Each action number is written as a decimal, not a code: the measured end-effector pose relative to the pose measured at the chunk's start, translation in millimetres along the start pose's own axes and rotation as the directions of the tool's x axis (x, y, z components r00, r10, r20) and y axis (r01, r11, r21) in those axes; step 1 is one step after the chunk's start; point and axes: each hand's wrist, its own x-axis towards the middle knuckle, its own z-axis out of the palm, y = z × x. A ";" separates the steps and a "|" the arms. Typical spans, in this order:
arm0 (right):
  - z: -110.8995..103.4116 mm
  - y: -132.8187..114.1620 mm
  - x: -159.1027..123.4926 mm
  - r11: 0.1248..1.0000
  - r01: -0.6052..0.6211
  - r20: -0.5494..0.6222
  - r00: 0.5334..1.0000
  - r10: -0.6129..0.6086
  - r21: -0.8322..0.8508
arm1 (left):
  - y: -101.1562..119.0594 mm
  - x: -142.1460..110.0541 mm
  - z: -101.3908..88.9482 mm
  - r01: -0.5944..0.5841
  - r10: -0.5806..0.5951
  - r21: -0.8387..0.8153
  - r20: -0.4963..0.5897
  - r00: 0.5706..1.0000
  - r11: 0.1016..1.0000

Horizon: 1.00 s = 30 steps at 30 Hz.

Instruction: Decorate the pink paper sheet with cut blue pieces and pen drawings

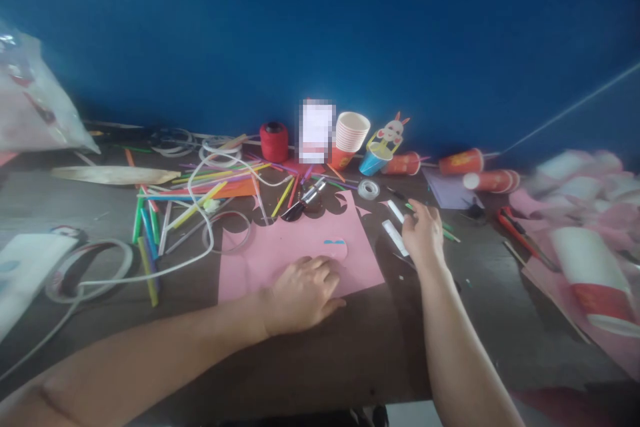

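Observation:
My left hand lies on a pink paper sheet, fingers slightly bent and thumb apart. At its fingertips is a small pink paper piece with blue marks on its top edge. The sheet's far edge is cut into scallops. To the right, my right hand is over a green pen, which passes beneath it; its fingers look apart, and no grip on the pen shows. Beside this hand lie two white strips. A roll of clear tape sits beyond the sheet.
Colored sticks, a white cable and tape rings cover the left. Stacked paper cups, a blue cup with a rabbit figure and red thread stand behind. A red-handled cutter and pink scraps are rightward.

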 end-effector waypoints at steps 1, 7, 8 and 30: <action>0.3 -3.1 -0.9 0.999 0.026 -0.024 0.999 -0.026 0.037 | 0.6 0.0 -0.2 0.001 -0.001 0.000 -0.009 1.000 1.000; -3.0 -56.5 -13.8 0.915 0.312 0.124 0.928 -0.351 0.256 | -0.6 0.8 0.2 -0.009 0.010 0.016 -0.020 1.000 1.000; -4.1 -70.6 -15.6 0.894 0.349 0.184 0.894 -0.408 0.282 | -1.5 0.7 0.7 -0.016 0.017 0.023 -0.018 1.000 1.000; 7.7 -167.5 -12.5 0.552 0.716 0.122 0.560 -0.820 0.427 | -8.8 -1.2 6.1 -0.012 0.010 0.067 0.032 0.999 0.998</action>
